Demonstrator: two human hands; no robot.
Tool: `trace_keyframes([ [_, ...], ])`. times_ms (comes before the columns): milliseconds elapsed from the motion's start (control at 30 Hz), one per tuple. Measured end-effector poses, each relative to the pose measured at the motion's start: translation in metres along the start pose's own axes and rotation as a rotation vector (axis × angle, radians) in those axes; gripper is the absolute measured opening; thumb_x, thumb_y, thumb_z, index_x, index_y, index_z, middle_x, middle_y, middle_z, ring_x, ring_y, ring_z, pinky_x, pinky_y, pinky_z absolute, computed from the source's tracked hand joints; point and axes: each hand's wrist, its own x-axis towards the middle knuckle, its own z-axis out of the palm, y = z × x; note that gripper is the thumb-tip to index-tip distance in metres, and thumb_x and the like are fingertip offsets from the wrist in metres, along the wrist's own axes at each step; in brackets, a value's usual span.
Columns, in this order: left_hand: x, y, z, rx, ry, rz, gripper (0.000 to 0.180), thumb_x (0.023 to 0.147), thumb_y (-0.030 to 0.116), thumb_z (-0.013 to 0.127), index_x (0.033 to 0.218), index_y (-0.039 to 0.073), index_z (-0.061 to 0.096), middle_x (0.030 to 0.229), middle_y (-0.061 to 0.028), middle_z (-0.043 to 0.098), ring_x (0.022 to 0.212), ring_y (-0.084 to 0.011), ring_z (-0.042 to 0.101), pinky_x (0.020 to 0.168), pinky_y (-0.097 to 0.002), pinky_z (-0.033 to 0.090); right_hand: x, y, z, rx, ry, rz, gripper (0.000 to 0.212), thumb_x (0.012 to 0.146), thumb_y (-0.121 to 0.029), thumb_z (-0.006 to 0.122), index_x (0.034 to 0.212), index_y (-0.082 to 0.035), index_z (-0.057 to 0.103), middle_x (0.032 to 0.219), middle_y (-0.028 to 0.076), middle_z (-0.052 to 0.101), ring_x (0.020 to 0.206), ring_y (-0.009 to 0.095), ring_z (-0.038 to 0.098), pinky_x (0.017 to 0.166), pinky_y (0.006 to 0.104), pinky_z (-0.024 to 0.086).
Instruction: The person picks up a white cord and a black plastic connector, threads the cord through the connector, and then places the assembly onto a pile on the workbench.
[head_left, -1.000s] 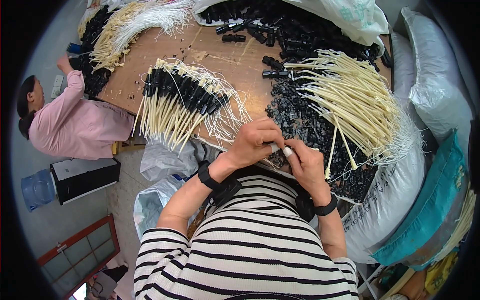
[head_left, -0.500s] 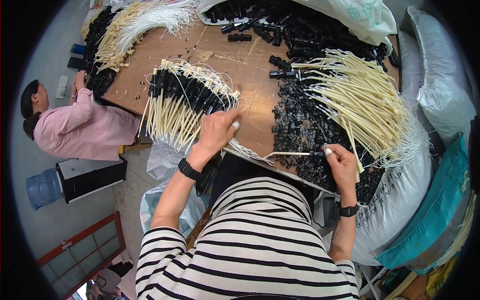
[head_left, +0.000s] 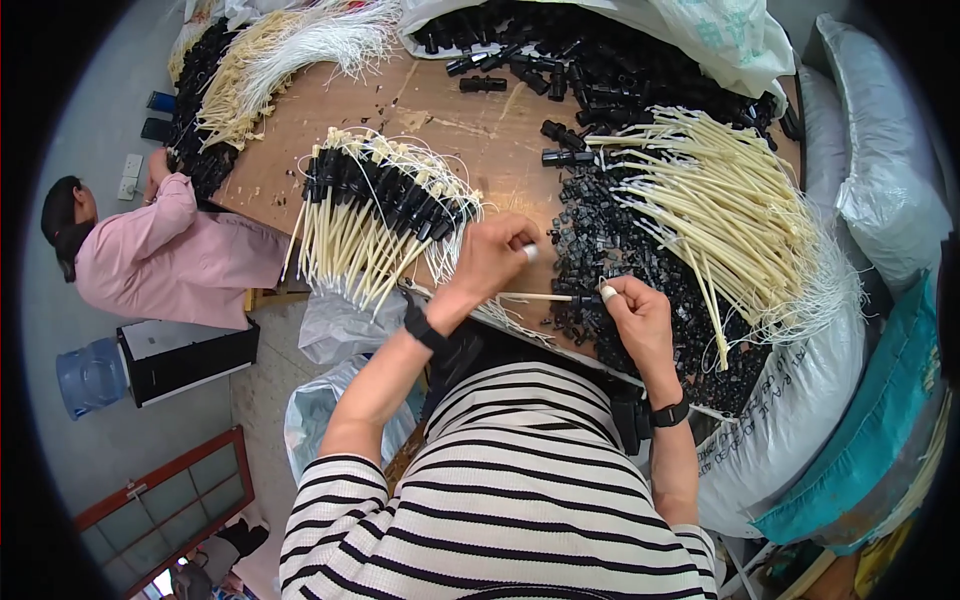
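Above the worktop (head_left: 480, 125), right hand (head_left: 640, 318) pinches a black-ended cream rod (head_left: 545, 297), grip of left hand (head_left: 494, 256) unclear; likely a fitting step, next needing steady alignment.

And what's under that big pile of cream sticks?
Little black pieces show along the left and near edges of the cream sticks. The sticks cover whatever is under their middle, so I can't see it.

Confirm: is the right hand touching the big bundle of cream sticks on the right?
Apart. The head view shows loose black pieces in a gap between the right hand and the bundle of cream sticks.
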Motion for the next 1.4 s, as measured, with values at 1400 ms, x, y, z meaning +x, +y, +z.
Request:
trace_keyframes([
  [1400,-0.006,0.054,-0.009,-0.345,-0.380,-0.026,0.036,0.072,0.004,0.060,0.108,0.003,0.062,0.087,-0.0162,0.065,0.077,-0.0292,0.065,0.070,-0.0348,0.050,-0.009,-0.021,-0.009,0.029,-0.143,-0.278,0.024,0.085,0.000,0.061,0.109,-0.004,0.067,0.076,-0.002,0.066,0.053,0.004,0.053,0.048,0.0236,0.041],
])
